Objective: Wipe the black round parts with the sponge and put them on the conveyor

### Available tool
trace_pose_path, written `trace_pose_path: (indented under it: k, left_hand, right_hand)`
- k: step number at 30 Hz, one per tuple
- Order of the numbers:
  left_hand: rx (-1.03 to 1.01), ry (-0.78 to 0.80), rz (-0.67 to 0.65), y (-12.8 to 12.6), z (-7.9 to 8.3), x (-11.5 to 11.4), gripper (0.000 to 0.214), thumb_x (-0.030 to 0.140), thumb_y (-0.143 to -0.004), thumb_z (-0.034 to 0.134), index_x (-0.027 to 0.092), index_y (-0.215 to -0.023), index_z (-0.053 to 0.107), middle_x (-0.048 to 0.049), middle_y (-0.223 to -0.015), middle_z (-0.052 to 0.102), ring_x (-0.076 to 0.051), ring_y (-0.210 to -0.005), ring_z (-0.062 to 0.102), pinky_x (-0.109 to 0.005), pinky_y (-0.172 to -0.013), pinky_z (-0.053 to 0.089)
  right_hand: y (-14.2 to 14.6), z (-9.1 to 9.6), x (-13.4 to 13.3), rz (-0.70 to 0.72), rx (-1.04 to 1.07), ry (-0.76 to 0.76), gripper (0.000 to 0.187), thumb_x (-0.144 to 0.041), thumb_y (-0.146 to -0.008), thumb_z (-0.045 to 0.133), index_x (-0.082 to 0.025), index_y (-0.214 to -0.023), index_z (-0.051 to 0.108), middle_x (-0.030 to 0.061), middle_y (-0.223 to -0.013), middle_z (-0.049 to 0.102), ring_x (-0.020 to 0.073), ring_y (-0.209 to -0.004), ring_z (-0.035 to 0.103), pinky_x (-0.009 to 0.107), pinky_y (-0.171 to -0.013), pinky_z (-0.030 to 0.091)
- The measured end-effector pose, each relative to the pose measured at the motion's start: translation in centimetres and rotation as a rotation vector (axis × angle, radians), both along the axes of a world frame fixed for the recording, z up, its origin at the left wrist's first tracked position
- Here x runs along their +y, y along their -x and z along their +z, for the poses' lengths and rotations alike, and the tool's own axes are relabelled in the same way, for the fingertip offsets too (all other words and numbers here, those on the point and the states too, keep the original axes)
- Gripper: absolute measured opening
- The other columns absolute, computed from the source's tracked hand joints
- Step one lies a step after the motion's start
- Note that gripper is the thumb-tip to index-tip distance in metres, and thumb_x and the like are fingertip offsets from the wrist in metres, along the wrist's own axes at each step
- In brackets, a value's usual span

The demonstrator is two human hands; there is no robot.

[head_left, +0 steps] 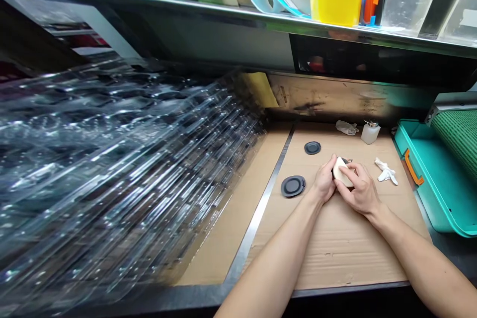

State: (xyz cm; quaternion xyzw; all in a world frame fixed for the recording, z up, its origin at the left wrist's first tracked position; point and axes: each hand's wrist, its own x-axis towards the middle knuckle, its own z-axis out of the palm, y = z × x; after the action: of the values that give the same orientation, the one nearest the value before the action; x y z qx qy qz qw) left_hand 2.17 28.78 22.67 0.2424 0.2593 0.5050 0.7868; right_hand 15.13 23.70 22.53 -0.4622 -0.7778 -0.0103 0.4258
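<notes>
1. Cream-white wedge-shaped pad [342,172]: between both hands, above the middle of a brown corrugated cardboard sheet [346,253], with a narrow dark rim [345,161] just behind its top edge; whether rim and pad are joined, impossible to tell.
2. Left hand [323,184]: grip pressed against the pad's left side, fingers curled around that edge.
3. Right hand [359,190]: grip closed over the pad from above and to the right, pinching it toward the left hand.
4. Nearest the left hand: a round black disc with a raised rim [293,186], flat on the cardboard, just out of reach of the fingers. Farther up, a smaller round black disc [312,147].
5. Right of the right hand: a crumpled white cloth [386,171]. Above the hands: a translucent plastic bottle with a metal top [370,133], beside a crumpled whitish wrapper [346,127].
6. Far right: a teal plastic tray with an orange handle [428,184], next to a green ribbed mat [458,134].
7. Along the whole left side: a tall, blurred stack of clear plastic trays [122,169], walling off that end of the black tabletop [313,290], past a long metal strip [257,223].
8. Overhead: a steel-edged shelf [238,12] carrying a yellow plastic tub [334,5] and an orange holder [368,0].
</notes>
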Motion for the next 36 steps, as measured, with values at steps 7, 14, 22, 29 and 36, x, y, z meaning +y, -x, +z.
trace_pose_path:
  k: [7, 14, 22, 29, 36]
  left_hand:
    - [-0.176, 0.093, -0.088, -0.5, 0.3, -0.3, 0.048, 0.038, -0.106, 0.030, 0.011, -0.110, 0.069, -0.0149, -0.104, 0.075, -0.027, -0.110, 0.068, -0.042, -0.101, 0.053]
    - [-0.187, 0.226, -0.162, -0.5, -0.5, 0.3, 0.046, 0.040, -0.105, 0.035, 0.011, -0.099, 0.070, -0.0168, -0.109, 0.074, -0.028, -0.114, 0.068, -0.044, -0.106, 0.051]
    - [-0.148, 0.255, -0.176, -0.6, -0.8, 0.4, 0.041, 0.038, -0.105, 0.039, 0.010, -0.107, 0.069, -0.0165, -0.108, 0.075, -0.027, -0.111, 0.069, -0.042, -0.104, 0.053]
    - [-0.124, 0.237, -0.124, -0.6, -0.1, 0.4, 0.039, 0.033, -0.106, 0.038, 0.010, -0.099, 0.069, -0.0148, -0.099, 0.076, -0.024, -0.105, 0.071, -0.040, -0.101, 0.054]
    - [-0.152, 0.227, -0.125, -0.7, 0.6, 0.6, 0.041, 0.032, -0.106, 0.036, 0.007, -0.113, 0.067, -0.0185, -0.112, 0.074, -0.026, -0.109, 0.070, -0.041, -0.103, 0.053]
  right_hand:
    - [-0.5, -0.1, 1.7, -0.198, -0.079, -0.005, 0.037, -0.035, -0.095, 0.059, -0.019, -0.128, 0.068, 0.0149, -0.120, 0.062, 0.0274, -0.103, 0.060, 0.041, -0.086, 0.055]
    - [-0.3, -0.4, 0.1, -0.083, -0.135, 0.111, 0.037, -0.032, -0.097, 0.057, -0.022, -0.131, 0.066, 0.0127, -0.118, 0.061, 0.0245, -0.104, 0.059, 0.036, -0.084, 0.055]
    - [0.4, -0.4, 0.5, -0.237, -0.123, 0.094, 0.037, -0.032, -0.097, 0.055, -0.019, -0.130, 0.066, 0.0147, -0.120, 0.062, 0.0258, -0.102, 0.059, 0.038, -0.085, 0.054]
    - [0.4, -0.7, 0.4, -0.337, -0.109, 0.104, 0.036, -0.032, -0.096, 0.055, -0.019, -0.127, 0.068, 0.0141, -0.112, 0.063, 0.0261, -0.099, 0.060, 0.038, -0.081, 0.054]
    - [0.3, -1.0, 0.9, -0.317, -0.085, 0.071, 0.036, -0.034, -0.096, 0.056, -0.020, -0.126, 0.069, 0.0143, -0.113, 0.062, 0.0256, -0.100, 0.060, 0.037, -0.082, 0.054]
